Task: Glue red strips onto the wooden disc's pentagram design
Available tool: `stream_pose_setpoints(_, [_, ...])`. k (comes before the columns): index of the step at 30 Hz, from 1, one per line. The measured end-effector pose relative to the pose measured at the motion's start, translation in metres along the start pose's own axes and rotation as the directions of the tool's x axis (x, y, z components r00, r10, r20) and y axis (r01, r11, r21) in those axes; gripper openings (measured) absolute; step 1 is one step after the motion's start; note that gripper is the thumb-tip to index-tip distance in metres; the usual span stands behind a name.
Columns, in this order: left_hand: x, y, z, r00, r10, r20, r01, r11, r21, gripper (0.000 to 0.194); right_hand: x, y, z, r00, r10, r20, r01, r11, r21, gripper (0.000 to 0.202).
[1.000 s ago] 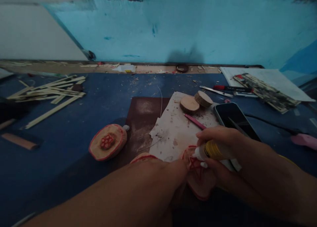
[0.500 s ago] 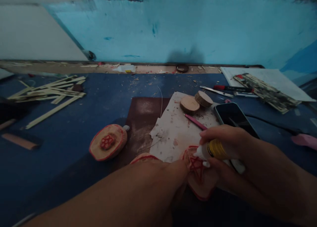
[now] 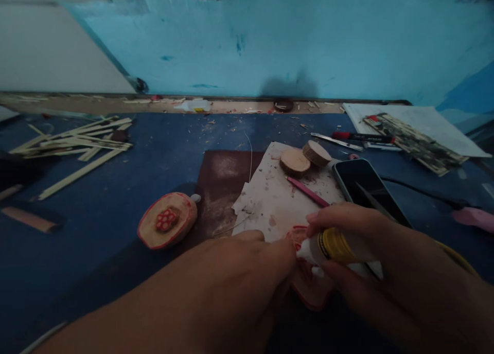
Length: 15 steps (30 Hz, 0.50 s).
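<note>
My right hand (image 3: pixel 386 271) is closed round a small glue bottle (image 3: pixel 335 245) with a yellow label, its white nozzle pointing down-left onto a red-edged carved wooden piece (image 3: pixel 312 292). My left hand (image 3: pixel 247 271) grips the left side of that piece, its fingertips close to the nozzle. The bottle and fingers hide part of the piece's red star. Left of my hands, another wooden piece (image 3: pixel 168 221) with a red flower pattern lies on the blue table.
Two wood slices (image 3: pixel 295 161) and a pink pencil (image 3: pixel 306 190) lie on white paper (image 3: pixel 266 179). A phone (image 3: pixel 366 189) is at the right, with a marker (image 3: pixel 363 137) behind. Thin sticks (image 3: pixel 83 143) are piled at the left; a pink tool (image 3: pixel 474 218) lies far right.
My left hand has shifted slightly up and over the star piece, covering more of it. The bottle has moved slightly down and right, and a blade-like shape now shows over the phone.
</note>
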<state>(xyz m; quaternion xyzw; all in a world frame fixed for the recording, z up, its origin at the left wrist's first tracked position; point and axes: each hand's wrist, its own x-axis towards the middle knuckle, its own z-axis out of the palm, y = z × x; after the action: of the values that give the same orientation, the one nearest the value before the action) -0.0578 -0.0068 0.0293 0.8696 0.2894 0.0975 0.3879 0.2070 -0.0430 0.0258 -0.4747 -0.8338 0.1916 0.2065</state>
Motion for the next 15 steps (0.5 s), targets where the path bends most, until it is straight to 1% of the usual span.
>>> stream_pose_setpoints(1, [0.000, -0.001, 0.004, 0.999, 0.007, -0.034, -0.006, 1.000, 0.013, 0.031, 0.001, -0.001, 0.000, 1.000, -0.002, 0.006, 0.002, 1.000, 0.011, 0.045])
stream_pose_setpoints(4, [0.003, -0.002, 0.010, 0.999, -0.033, -0.043, 0.030, 0.998, -0.062, 0.025, 0.002, -0.001, 0.000, 1.000, -0.014, 0.010, 0.014, 1.000, 0.028, 0.046])
stream_pose_setpoints(6, [0.006, 0.000, 0.010, 0.999, -0.035, -0.035, 0.031, 0.995, -0.100, 0.024, 0.001, 0.000, 0.001, 1.000, -0.012, 0.014, 0.012, 1.000, 0.020, 0.047])
stream_pose_setpoints(9, [0.009, 0.003, 0.005, 0.998, -0.053, -0.046, 0.049, 0.996, -0.077, 0.025, 0.000, 0.003, 0.001, 1.000, -0.006, 0.016, 0.006, 1.000, 0.009, 0.049])
stream_pose_setpoints(12, [0.010, 0.002, 0.005, 0.989, -0.113, -0.095, 0.106, 0.992, -0.075, 0.020, -0.004, 0.006, 0.001, 1.000, 0.001, -0.019, -0.001, 1.000, 0.022, 0.052])
stream_pose_setpoints(15, [0.009, -0.001, 0.008, 0.973, -0.164, -0.164, 0.151, 0.985, -0.088, 0.013, -0.010, 0.008, -0.001, 0.996, 0.020, -0.092, -0.018, 1.000, 0.015, 0.053])
